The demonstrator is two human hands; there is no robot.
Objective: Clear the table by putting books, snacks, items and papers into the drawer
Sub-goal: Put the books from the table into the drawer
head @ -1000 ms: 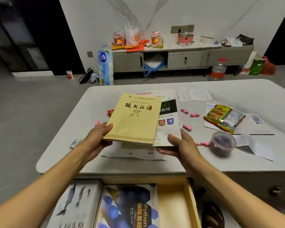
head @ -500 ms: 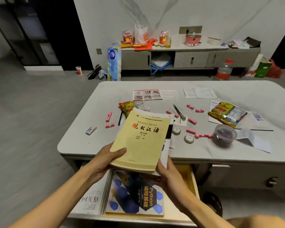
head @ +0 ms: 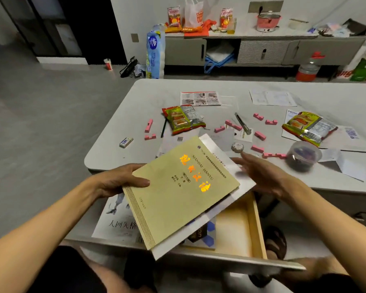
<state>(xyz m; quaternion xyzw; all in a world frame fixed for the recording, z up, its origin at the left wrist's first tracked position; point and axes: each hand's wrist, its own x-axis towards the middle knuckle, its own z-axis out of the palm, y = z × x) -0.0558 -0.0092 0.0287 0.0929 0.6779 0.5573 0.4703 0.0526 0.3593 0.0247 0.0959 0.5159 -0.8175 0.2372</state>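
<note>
Partly hidden drawer (head: 238,228) beneath yellow book (head: 178,193), gripped by left hand (head: 118,180); right hand (head: 264,176) spread, blurred

Left grip (head: 116,182) holding yellow book (head: 178,199) over drawer (head: 257,225), right grip (head: 268,176) spread

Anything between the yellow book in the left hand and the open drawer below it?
Nothing visible blocks it. The yellow book, a white book beneath it, hangs in the left hand over the open drawer, where two books already lie.
</note>
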